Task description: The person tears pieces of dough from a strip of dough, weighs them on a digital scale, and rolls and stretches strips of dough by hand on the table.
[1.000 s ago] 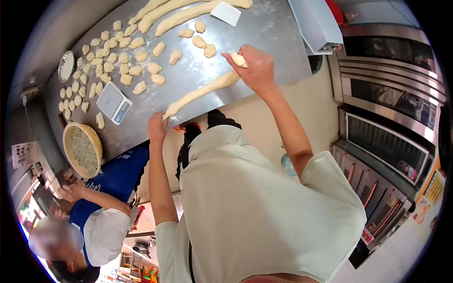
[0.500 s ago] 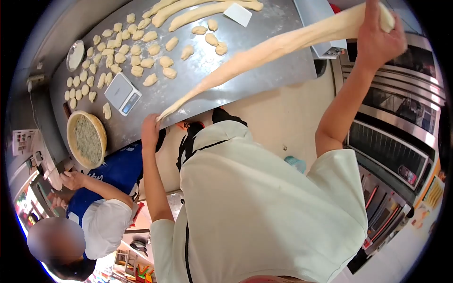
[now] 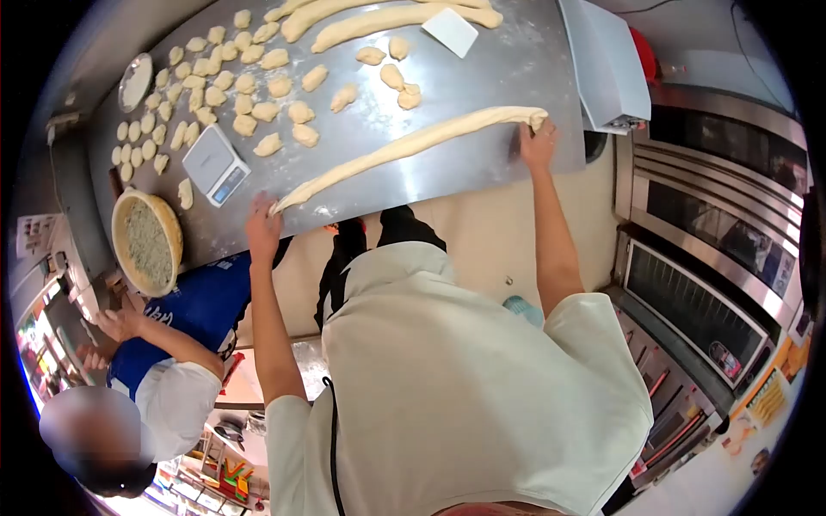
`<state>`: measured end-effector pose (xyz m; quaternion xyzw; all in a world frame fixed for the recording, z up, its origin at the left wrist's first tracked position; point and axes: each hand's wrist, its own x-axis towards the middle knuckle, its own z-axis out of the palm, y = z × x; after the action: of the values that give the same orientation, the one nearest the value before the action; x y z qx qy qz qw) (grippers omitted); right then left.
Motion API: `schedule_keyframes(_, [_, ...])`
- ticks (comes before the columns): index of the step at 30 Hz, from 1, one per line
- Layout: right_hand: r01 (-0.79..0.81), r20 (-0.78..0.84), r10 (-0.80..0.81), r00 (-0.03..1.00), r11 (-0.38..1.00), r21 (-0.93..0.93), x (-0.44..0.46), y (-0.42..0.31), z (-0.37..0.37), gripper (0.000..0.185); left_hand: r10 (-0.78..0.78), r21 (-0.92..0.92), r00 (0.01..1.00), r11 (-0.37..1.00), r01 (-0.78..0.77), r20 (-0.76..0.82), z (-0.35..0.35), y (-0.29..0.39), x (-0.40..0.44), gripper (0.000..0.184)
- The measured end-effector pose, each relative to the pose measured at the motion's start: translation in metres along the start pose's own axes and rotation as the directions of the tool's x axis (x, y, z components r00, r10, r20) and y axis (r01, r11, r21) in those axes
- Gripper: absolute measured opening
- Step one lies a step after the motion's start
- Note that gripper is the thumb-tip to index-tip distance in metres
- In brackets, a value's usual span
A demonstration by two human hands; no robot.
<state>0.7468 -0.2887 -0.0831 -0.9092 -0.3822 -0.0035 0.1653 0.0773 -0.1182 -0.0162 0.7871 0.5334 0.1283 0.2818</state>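
Note:
A long dough rope (image 3: 413, 144) lies across the near side of the steel table, thicker at its right end and tapering to the left. My left hand (image 3: 263, 227) is closed at the thin left end, near the table's front edge. At the thick right end, my right hand (image 3: 539, 144) has its fingers around the dough. Farther back lie thicker dough logs (image 3: 396, 24), with a white scraper (image 3: 450, 33) against the nearest one. Many small dough pieces (image 3: 268, 144) are scattered over the table's left half.
A digital scale (image 3: 215, 165) stands on the left, near a bowl of greenish filling (image 3: 148, 243) and a floured plate (image 3: 136, 82). A co-worker in a blue apron (image 3: 202, 301) stands at lower left. A white machine (image 3: 607, 69) is at the table's right end.
My right hand has come down and left from a raised position, lowering the stretched dough rope onto the table. My left hand stays by its thin end.

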Motion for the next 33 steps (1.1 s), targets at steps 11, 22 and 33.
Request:
schedule_keyframes(11, [-0.212,-0.005,0.216,0.976,0.964,0.163,0.028,-0.013,0.016,0.082,0.011,0.22,0.996,0.976,0.009,-0.09,0.02,0.058,0.013,0.032])
schedule_keyframes(22, [-0.003,-0.065,0.018,0.998,0.975,0.22,0.028,-0.036,0.004,0.058,0.368,0.016,0.923,0.928,-0.372,0.114,0.154,0.207,0.076,0.07])
schedule_keyframes(33, [0.196,0.656,-0.339,0.674,0.939,0.284,0.096,-0.017,-0.082,0.034,0.281,0.081,0.931,0.948,-0.307,0.234,0.181,0.233,0.11,0.052])
